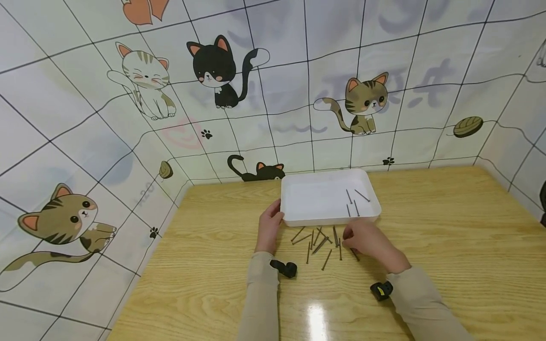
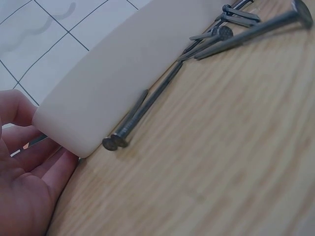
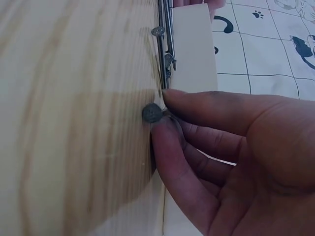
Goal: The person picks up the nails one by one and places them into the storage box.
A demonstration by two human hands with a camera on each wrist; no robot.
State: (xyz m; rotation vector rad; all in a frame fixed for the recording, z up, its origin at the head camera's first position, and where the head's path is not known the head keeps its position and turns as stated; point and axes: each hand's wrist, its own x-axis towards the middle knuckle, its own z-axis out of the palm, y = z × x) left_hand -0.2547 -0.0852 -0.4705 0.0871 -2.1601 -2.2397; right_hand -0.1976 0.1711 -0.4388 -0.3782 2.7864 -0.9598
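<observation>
A shallow white tray (image 1: 324, 221) stands on the wooden table near the wall, with several nails (image 1: 357, 208) in its right half. My left hand (image 1: 269, 229) grips the tray's left side near the front corner; in the left wrist view its fingers bend around that corner. Just in front of the tray lies a loose scatter of nails (image 1: 327, 260), pointing various ways. My right hand (image 1: 370, 239) is at the right edge of this scatter. Its thumb and forefinger pinch a nail (image 3: 152, 113) close to the tabletop, the round head showing between the fingertips.
Behind the tray rises a wall covering (image 1: 290, 142) printed with cats and grid lines; it also runs along the left and right sides. The table (image 1: 204, 293) extends on both sides of the tray. Each wrist carries a small black device (image 1: 381, 290).
</observation>
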